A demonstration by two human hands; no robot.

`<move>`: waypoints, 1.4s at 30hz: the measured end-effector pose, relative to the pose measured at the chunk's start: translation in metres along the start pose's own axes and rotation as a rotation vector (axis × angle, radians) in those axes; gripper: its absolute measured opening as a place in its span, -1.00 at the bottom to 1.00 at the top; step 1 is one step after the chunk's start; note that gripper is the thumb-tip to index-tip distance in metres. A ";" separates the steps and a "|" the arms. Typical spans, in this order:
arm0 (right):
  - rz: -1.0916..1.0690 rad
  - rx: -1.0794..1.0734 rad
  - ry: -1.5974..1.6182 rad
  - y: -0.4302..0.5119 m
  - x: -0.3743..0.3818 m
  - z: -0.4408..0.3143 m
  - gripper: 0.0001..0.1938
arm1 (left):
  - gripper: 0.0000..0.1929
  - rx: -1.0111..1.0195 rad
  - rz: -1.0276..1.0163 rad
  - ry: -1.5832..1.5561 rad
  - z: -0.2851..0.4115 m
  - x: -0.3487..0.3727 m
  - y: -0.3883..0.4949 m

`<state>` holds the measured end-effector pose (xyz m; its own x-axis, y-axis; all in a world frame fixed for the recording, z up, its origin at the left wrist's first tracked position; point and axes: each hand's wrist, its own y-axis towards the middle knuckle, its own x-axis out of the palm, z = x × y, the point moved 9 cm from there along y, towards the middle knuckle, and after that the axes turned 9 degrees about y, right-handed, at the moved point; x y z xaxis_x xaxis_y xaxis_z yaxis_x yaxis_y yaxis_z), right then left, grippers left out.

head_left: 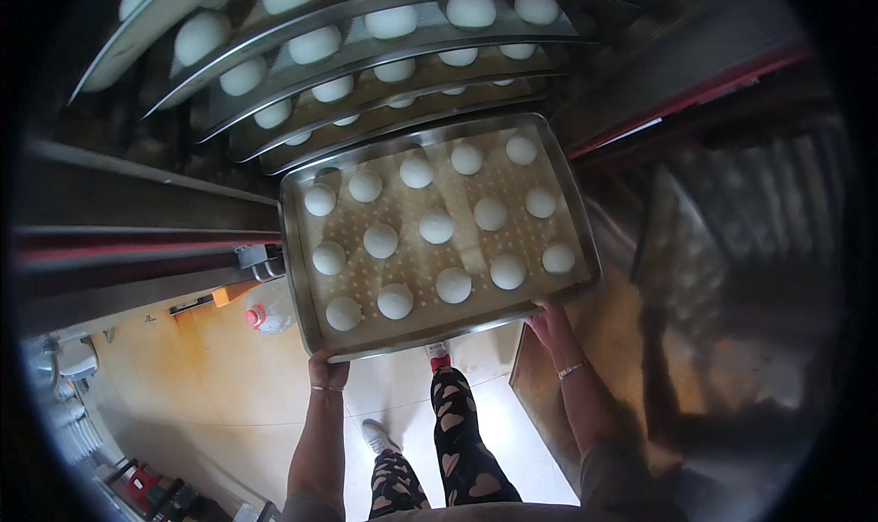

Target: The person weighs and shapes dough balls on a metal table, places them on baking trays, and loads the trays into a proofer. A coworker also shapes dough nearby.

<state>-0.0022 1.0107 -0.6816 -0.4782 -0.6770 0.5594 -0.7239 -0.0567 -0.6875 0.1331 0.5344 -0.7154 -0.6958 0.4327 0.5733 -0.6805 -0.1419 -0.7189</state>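
A metal baking tray (449, 331), lined with a perforated-looking sheet, spans the space before me. Several round white dough balls (436, 227) lie on it in three spaced rows. My left hand (328, 367) grips the tray's near left corner, fingers hidden beneath the rim. Farther right, my right hand (547, 321) grips the near edge close to the other corner. The tray's far edge is at the front of a cabinet or rack, just below stacked trays (384, 62) that carry more white dough balls.
An open metal door (727, 261) with a shiny inner face stands to my right. Red-edged metal frame parts (151, 244) flank the tray. On the pale tiled floor (405, 391) stands a plastic bottle with a red cap (271, 313). Assorted items (147, 484) crowd the lower left.
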 end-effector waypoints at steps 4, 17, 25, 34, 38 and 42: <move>0.049 0.077 -0.047 0.045 0.010 -0.004 -0.54 | -0.44 -0.012 0.241 0.080 0.006 0.005 0.022; -0.145 0.080 -0.044 0.207 0.162 0.049 -0.81 | -0.51 0.312 -0.090 0.739 0.077 0.117 0.170; -0.164 -0.117 0.028 0.299 0.242 0.033 -0.81 | -0.49 -0.250 0.095 0.173 0.021 0.064 0.022; -0.039 -0.202 -0.127 0.333 0.258 0.024 -0.72 | -0.38 -0.356 0.657 0.263 0.018 -0.056 -0.204; -0.063 -0.210 -0.163 0.343 0.260 0.023 -0.66 | -0.36 -0.338 0.673 0.250 0.011 -0.076 -0.258; -0.064 -0.119 -0.201 0.315 0.242 0.048 -0.58 | -0.36 -0.314 0.620 0.256 0.005 -0.079 -0.293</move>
<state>-0.3218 0.7940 -0.7851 -0.3297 -0.8080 0.4882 -0.8084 -0.0254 -0.5880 0.3863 0.5375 -0.5479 -0.8297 0.5553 -0.0564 -0.0556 -0.1828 -0.9816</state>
